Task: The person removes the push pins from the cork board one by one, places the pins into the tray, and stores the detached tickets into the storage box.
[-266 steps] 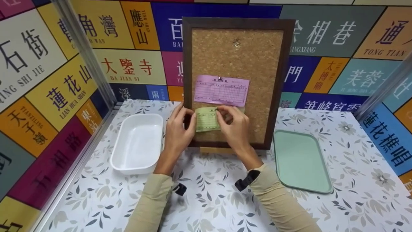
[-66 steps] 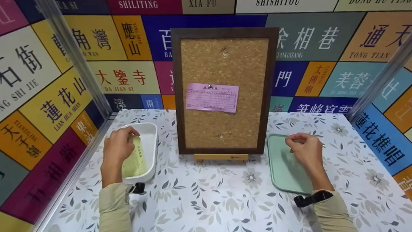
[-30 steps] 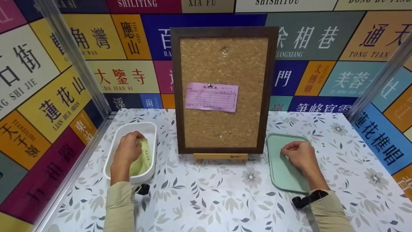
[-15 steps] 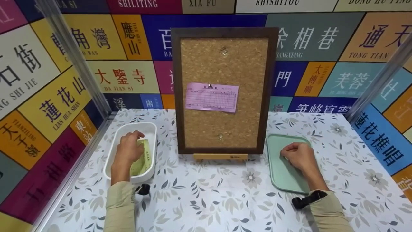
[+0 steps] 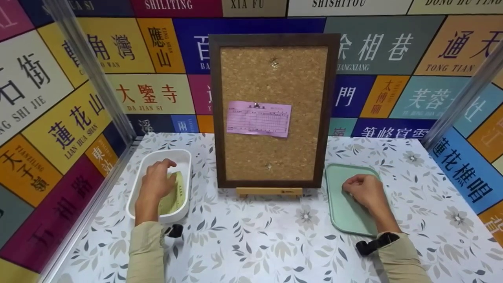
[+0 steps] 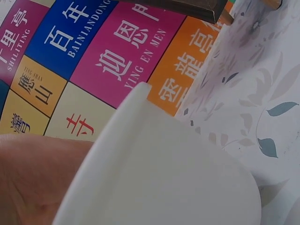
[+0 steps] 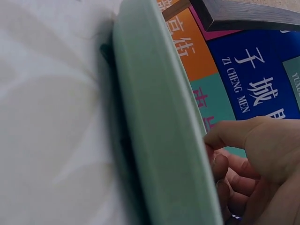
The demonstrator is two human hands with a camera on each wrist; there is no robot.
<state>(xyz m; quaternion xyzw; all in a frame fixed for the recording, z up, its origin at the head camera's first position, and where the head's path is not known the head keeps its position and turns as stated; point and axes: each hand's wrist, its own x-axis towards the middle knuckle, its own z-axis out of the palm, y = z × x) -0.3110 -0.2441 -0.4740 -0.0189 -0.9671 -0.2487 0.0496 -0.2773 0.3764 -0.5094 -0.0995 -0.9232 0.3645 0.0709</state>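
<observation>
My left hand (image 5: 157, 181) reaches into the white plastic tub (image 5: 188, 188), its index finger lifted. Beneath its thumb side lies a yellow-green paper slip (image 5: 178, 192), partly covered by the hand. My right hand (image 5: 365, 190) is down at the pale green tray (image 5: 355, 220), thumb and index finger together. Whatever may be between those fingertips is hidden, also behind the rim in the right wrist view. A pink form slip (image 5: 257, 120) hangs by a clip-like pin (image 5: 257, 105) on the cork board (image 5: 290, 153).
The dark-framed board leans on a wooden stand (image 5: 269, 191) between tub and tray. Small clear objects sit near its top (image 5: 274, 63) and bottom (image 5: 268, 166). A flower-patterned tabletop (image 5: 251, 239) runs up to walls of coloured lettered panels.
The yellow-green slip has gone from the board into the tub with my left hand, whose fingers have since spread. My right hand has moved from the board down to the tray.
</observation>
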